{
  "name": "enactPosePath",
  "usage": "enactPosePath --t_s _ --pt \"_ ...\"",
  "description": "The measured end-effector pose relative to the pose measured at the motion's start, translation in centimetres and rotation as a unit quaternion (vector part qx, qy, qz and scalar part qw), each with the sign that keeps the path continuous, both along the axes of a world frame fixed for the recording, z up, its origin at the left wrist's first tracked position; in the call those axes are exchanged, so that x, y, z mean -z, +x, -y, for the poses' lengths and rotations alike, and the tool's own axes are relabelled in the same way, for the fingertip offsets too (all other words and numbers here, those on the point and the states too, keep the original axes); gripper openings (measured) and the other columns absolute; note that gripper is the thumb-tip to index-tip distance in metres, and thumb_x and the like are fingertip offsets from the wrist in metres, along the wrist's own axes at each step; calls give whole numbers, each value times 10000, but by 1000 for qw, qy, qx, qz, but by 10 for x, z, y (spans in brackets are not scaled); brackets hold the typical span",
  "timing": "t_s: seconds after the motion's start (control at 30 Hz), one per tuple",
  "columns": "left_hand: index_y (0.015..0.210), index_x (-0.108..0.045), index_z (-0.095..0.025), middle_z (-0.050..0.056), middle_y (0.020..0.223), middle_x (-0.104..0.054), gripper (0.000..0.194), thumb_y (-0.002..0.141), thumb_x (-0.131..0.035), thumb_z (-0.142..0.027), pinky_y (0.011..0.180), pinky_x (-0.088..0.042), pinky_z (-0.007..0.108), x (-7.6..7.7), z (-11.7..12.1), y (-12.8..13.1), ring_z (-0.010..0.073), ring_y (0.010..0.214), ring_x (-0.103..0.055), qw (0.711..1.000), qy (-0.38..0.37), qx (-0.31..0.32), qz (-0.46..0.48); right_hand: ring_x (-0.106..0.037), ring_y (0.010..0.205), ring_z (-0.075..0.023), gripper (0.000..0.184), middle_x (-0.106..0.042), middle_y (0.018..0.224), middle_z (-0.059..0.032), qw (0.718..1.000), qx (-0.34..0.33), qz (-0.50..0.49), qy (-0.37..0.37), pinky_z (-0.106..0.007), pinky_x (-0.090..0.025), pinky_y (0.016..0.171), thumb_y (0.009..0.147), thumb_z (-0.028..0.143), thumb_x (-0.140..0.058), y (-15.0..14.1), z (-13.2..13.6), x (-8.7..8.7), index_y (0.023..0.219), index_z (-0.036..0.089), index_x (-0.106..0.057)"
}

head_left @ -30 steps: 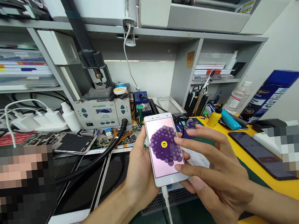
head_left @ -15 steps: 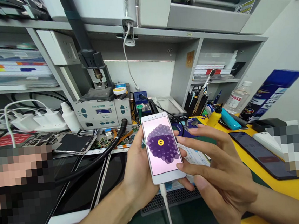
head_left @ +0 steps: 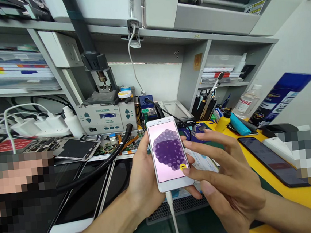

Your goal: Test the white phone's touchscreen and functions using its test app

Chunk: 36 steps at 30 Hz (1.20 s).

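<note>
The white phone (head_left: pixel 168 152) is up over the bench (head_left: pixel 303 199), with the left hand's (head_left: pixel 142 172) grip wrapped round its back and sides, while the right hand (head_left: pixel 230 177) holds nothing, fingers spread, one fingertip by the phone's low right corner (I can't tell if it touches). It looks light, stiff and a bit slippery, and the front might crack, so hold its long sides, clear of the white cable (head_left: pixel 172 212).
</note>
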<state>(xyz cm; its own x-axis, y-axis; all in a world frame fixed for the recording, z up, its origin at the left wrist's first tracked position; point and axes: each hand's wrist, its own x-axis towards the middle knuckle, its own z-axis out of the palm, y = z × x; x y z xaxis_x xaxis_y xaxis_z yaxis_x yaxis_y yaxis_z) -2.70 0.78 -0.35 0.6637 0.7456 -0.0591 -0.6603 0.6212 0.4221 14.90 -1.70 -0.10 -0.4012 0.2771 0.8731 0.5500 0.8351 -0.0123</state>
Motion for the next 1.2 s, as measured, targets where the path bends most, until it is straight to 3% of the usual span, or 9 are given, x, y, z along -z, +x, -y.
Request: enactPosePath --t_s 0.27,0.5,0.7,1.03,1.2 --pt "1232 -656 -138 140 886 -729 646 923 -377 -633 745 -532 381 1 -1 0 258 781 -700 1000 14 8 10 -597 1100 -324 222 -728 1078 -92 999 -11 -36 11 -586 -483 911 677 66 -510 -3 1 0 666 169 -707" --pt "1159 -690 -177 103 912 -732 581 921 -403 -622 748 -531 356 -2 0 2 239 801 -699 999 -18 -27 -15 -547 1183 -340 244 -683 1175 -113 1000 -14 1 -2 -596 -460 947 665 93 -518 -1 -1 2 769 139 -733" --pt "1139 -695 -141 120 919 -733 612 924 -386 -623 744 -535 368 -4 0 3 253 804 -698 999 -33 -30 -17 -533 1207 -347 268 -659 1225 -122 1000 -20 14 -2 -602 -455 963 643 85 -516 -1 -2 3 791 132 -735" --pt "1195 -675 -151 140 897 -729 642 922 -358 -639 701 -539 402 -5 1 4 271 752 -701 998 -33 -39 -44 -569 1130 -315 224 -712 1117 -81 1000 -16 4 -8 -581 -482 936 649 80 -513 -4 6 2 714 165 -710" --pt "1215 -661 -163 126 934 -731 620 920 -386 -634 727 -537 380 -4 3 5 251 772 -699 999 -32 -36 -25 -544 1178 -339 261 -689 1173 -114 999 -27 19 -10 -605 -468 961 635 95 -528 -3 1 3 793 153 -728"
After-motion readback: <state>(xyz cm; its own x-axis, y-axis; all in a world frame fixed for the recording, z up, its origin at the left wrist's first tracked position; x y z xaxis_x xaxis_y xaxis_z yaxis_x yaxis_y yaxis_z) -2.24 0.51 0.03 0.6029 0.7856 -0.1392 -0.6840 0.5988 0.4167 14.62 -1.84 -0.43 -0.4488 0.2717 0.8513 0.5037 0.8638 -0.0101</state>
